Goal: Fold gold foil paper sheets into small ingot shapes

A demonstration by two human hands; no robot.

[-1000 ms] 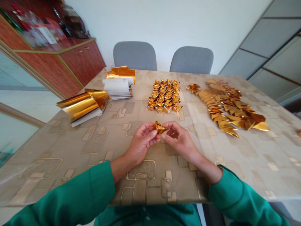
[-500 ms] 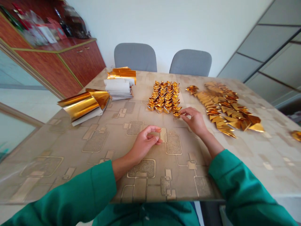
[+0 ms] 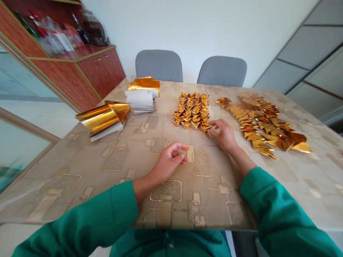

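At the front right corner of a block of folded gold paper ingots point(image 3: 190, 109), my right hand point(image 3: 223, 135) pinches one gold paper ingot point(image 3: 205, 127) between thumb and fingers. That ingot rests on the table against the end of the rightmost row. My left hand point(image 3: 173, 159) hovers just over or lies on the tablecloth, nearer to me. Its fingers are curved, with a gap between thumb and forefinger and nothing in them.
Many folded gold paper pieces point(image 3: 264, 125) lie spread on the right. To the left are gold sheets point(image 3: 103, 119) and a white-edged paper stack point(image 3: 140, 101). Two grey chairs point(image 3: 158, 66) stand behind the table point(image 3: 112, 196); a wooden cabinet point(image 3: 99, 73) is at the far left.
My right hand has pushed the ingot slightly back and in against the row's end. My left hand keeps its pose. The whole view has shifted slightly.
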